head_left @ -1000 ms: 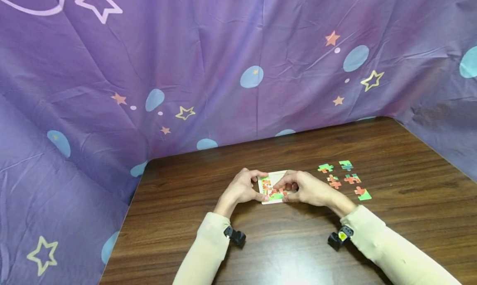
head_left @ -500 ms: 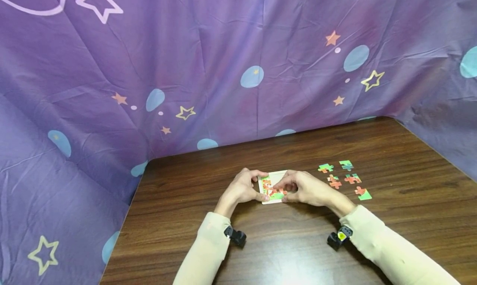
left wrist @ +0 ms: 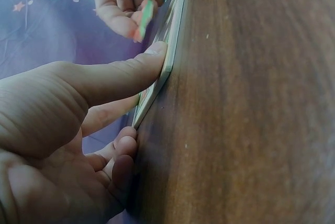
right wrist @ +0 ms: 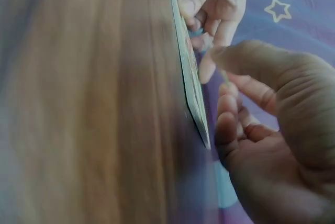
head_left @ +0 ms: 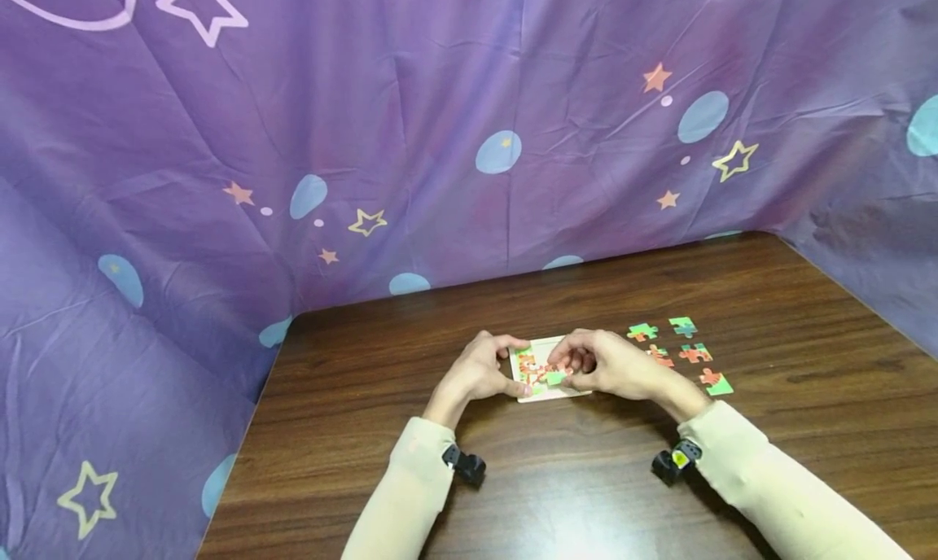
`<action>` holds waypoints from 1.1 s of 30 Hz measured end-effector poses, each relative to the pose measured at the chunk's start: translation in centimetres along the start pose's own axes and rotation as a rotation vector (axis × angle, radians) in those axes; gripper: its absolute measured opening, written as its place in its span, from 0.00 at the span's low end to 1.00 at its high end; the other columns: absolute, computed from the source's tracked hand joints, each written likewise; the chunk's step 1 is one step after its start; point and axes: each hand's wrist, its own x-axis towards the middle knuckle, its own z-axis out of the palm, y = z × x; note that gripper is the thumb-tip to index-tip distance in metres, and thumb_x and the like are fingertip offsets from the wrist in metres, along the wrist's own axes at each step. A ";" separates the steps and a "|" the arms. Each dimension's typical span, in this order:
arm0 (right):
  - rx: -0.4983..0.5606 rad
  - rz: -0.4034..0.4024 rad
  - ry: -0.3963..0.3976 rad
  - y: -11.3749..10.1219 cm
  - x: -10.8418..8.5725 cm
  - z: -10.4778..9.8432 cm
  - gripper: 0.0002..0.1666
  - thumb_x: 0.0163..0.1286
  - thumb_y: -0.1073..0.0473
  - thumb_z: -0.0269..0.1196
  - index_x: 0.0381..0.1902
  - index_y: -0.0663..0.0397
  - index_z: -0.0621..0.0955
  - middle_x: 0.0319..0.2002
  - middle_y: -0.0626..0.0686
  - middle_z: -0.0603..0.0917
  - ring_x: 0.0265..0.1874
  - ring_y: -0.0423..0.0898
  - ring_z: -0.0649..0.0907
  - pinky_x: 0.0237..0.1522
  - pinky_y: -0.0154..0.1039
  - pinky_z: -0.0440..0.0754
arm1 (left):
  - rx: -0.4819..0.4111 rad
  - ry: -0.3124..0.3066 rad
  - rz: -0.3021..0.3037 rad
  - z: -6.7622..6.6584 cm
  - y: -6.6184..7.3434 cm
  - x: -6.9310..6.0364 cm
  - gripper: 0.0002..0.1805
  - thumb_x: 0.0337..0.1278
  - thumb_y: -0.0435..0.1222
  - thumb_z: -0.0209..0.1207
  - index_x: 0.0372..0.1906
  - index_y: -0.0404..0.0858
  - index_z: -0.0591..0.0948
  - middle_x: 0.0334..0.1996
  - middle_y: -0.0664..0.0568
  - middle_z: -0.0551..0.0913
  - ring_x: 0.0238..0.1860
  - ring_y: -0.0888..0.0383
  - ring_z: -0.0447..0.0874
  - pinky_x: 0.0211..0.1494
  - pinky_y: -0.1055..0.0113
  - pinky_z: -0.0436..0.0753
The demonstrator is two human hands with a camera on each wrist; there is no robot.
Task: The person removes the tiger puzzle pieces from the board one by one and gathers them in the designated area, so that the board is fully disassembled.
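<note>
A small white-rimmed puzzle tray [head_left: 544, 397] lies on the table, with orange and green jigsaw pieces along its left side. My left hand [head_left: 475, 370] holds the tray's left end between thumb and fingers; in the left wrist view the thumb [left wrist: 125, 75] presses on its near rim. My right hand [head_left: 619, 366] pinches a green and orange puzzle piece [left wrist: 147, 19] between thumb and fingers, lifted just above the tray. In the right wrist view only a thin edge of that piece shows between the fingertips. The right hand covers the tray's right part.
Several loose puzzle pieces lie to the right of the right hand, among them a green-cornered piece [head_left: 716, 382] and a green and blue one [head_left: 683, 326]. The brown wooden table [head_left: 352, 397] meets a purple star-patterned curtain [head_left: 440, 137] behind and at the sides.
My right hand has lifted the puzzle piece off the tray's lower area and shifted slightly right. The left hand stays on the tray. The head view has moved very slightly.
</note>
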 end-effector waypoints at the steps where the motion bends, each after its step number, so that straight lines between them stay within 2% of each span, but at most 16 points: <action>1: 0.001 -0.002 0.004 0.0 0.0 -0.2 0.17 0.67 0.66 0.80 0.52 0.53 0.90 0.42 0.49 0.86 0.37 0.42 0.83 0.40 0.34 0.84 | 0.005 0.001 0.006 -0.1 0.1 -0.1 0.42 0.40 0.41 0.91 0.68 0.55 0.89 0.48 0.53 0.78 0.43 0.58 0.77 0.46 0.65 0.79; 5: 0.005 -0.013 0.031 -0.2 -0.3 -1.4 0.18 0.68 0.67 0.79 0.54 0.52 0.90 0.43 0.48 0.86 0.39 0.42 0.83 0.42 0.34 0.83 | -0.015 -0.016 -0.012 -0.9 1.7 -1.2 0.41 0.43 0.39 0.90 0.68 0.52 0.89 0.47 0.51 0.78 0.43 0.57 0.77 0.47 0.64 0.79; 6: 0.010 -0.024 0.045 -0.3 -0.5 -1.7 0.18 0.68 0.67 0.79 0.54 0.52 0.90 0.43 0.48 0.87 0.39 0.42 0.84 0.42 0.34 0.83 | -0.009 -0.006 -0.004 -0.7 1.5 -1.1 0.41 0.42 0.39 0.90 0.67 0.52 0.89 0.47 0.52 0.77 0.43 0.57 0.76 0.47 0.64 0.78; 12: 0.016 -0.073 0.138 -1.1 -1.8 -4.7 0.20 0.69 0.69 0.78 0.57 0.55 0.90 0.43 0.48 0.89 0.39 0.41 0.85 0.40 0.34 0.84 | -0.027 -0.020 -0.022 -0.8 2.2 -1.7 0.40 0.43 0.38 0.90 0.68 0.49 0.89 0.48 0.51 0.77 0.43 0.59 0.75 0.48 0.66 0.76; 13: 0.006 -0.067 0.147 -1.3 -2.0 -5.3 0.20 0.69 0.69 0.78 0.58 0.54 0.90 0.43 0.48 0.89 0.38 0.41 0.85 0.39 0.34 0.84 | -0.041 -0.029 -0.035 -1.0 2.6 -1.9 0.40 0.43 0.37 0.90 0.68 0.48 0.89 0.48 0.50 0.78 0.43 0.59 0.75 0.49 0.66 0.77; 22: -0.045 -0.018 0.183 -2.2 -4.4 -9.8 0.20 0.74 0.67 0.74 0.61 0.48 0.88 0.45 0.50 0.88 0.38 0.42 0.87 0.38 0.35 0.84 | -0.043 -0.026 -0.053 -1.6 2.7 -1.8 0.41 0.45 0.37 0.89 0.70 0.50 0.88 0.52 0.48 0.78 0.45 0.58 0.74 0.50 0.65 0.76; 27: -0.114 -0.036 0.204 -1.5 -6.2 -10.6 0.22 0.74 0.67 0.75 0.62 0.45 0.88 0.48 0.47 0.89 0.39 0.41 0.88 0.39 0.35 0.84 | -0.054 -0.031 -0.059 -1.5 2.8 -1.9 0.41 0.45 0.37 0.89 0.70 0.49 0.88 0.52 0.48 0.78 0.46 0.57 0.75 0.51 0.64 0.77; 33: -0.047 0.031 0.190 -0.6 -8.4 -10.4 0.21 0.75 0.68 0.73 0.62 0.47 0.87 0.43 0.52 0.88 0.29 0.46 0.86 0.23 0.42 0.84 | -0.038 -0.028 -0.055 -1.4 2.9 -2.0 0.41 0.46 0.37 0.89 0.70 0.50 0.87 0.52 0.49 0.78 0.46 0.58 0.75 0.50 0.65 0.76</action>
